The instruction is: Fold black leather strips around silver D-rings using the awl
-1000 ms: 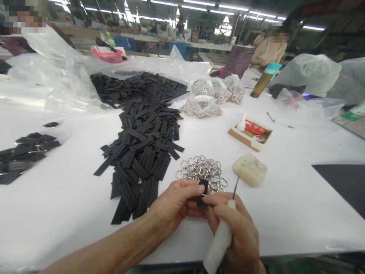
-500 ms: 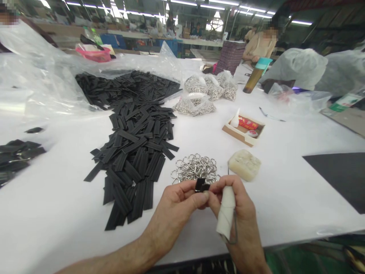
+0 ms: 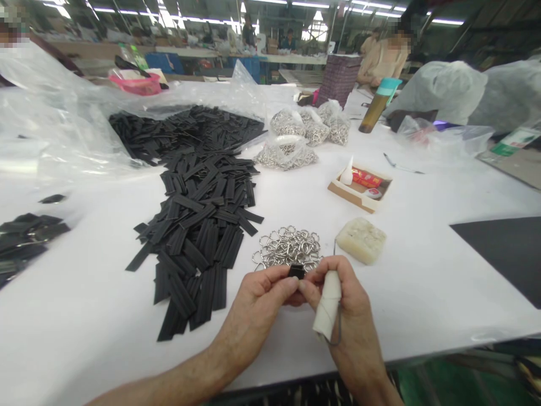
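Note:
My left hand (image 3: pixel 264 296) is closed, pinching a small folded black strip (image 3: pixel 296 272) between thumb and fingers. My right hand (image 3: pixel 344 301) touches the strip's right side with thumb and fingertips. Within that same hand lies a tool with a thin metal rod and a pale wrapped handle (image 3: pixel 327 307); the rod's tip points up past the fingers. Just beyond the fingertips is a heap of metal rings (image 3: pixel 289 248). Whether a ring sits inside the folded strip is hidden by my fingers. To the left spreads a long pile of flat black strips (image 3: pixel 203 225).
A yellowish block (image 3: pixel 362 241) lies right of the rings, behind it a small cardboard tray (image 3: pixel 350 196) with glue bottles. Bags of rings (image 3: pixel 287 153), a tilted bottle (image 3: pixel 378 107) and a black sheet (image 3: pixel 502 254) are farther out. Folded black pieces (image 3: pixel 25 239) lie far left.
The black strip's ends, apart before, are now folded together between my fingers. My right hand and the wrapped handle have shifted slightly left.

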Demonstrator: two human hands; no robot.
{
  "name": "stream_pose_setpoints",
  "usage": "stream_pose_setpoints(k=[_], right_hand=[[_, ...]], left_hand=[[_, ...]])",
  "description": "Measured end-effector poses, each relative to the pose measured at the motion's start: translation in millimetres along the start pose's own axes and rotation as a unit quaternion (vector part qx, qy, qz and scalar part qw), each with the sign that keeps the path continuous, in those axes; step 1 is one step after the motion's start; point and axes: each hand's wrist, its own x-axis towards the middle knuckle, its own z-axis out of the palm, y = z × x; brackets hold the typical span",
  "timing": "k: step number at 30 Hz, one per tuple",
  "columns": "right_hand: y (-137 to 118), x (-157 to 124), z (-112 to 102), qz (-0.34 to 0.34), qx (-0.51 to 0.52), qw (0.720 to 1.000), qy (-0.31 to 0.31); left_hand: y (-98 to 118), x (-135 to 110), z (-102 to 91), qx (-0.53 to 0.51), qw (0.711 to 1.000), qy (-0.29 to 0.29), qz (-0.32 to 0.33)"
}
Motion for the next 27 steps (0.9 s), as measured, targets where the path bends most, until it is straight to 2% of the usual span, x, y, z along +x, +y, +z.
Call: stream_pose_setpoints(k=[11, 16, 19, 21, 23, 25, 27], right_hand=[[-1, 3, 7, -0.05, 0.071, 0.994, 0.065], [1, 0, 13, -0.085, 0.081, 0.989, 0.088], [2, -1, 13, -0.096, 0.07, 0.988, 0.103], [3, -1, 12, -0.088, 0.052, 0.99, 0.101], [3, 0, 9, -0.072, 0.038, 0.993, 0.087], [1, 1, 6, -0.06, 0.03, 0.995, 0.068], [-2, 2, 4, -0.062, 0.022, 0.996, 0.061]], left_hand=[[3, 0, 1.5, 0.012, 1.0, -0.007, 0.016], [5, -2, 5.5, 0.062, 0.997, 0.014, 0.046], [6, -2, 4.1, 0.118, 0.992, 0.019, 0.037], [7, -1, 1.4, 0.183, 0.981, 0.029, 0.055], [9, 0, -1.2, 0.252, 0.96, 0.048, 0.108], [11, 1, -2.7, 0.277, 0.949, 0.058, 0.139], [11, 1, -2.6, 0.244, 0.964, 0.045, 0.094]])
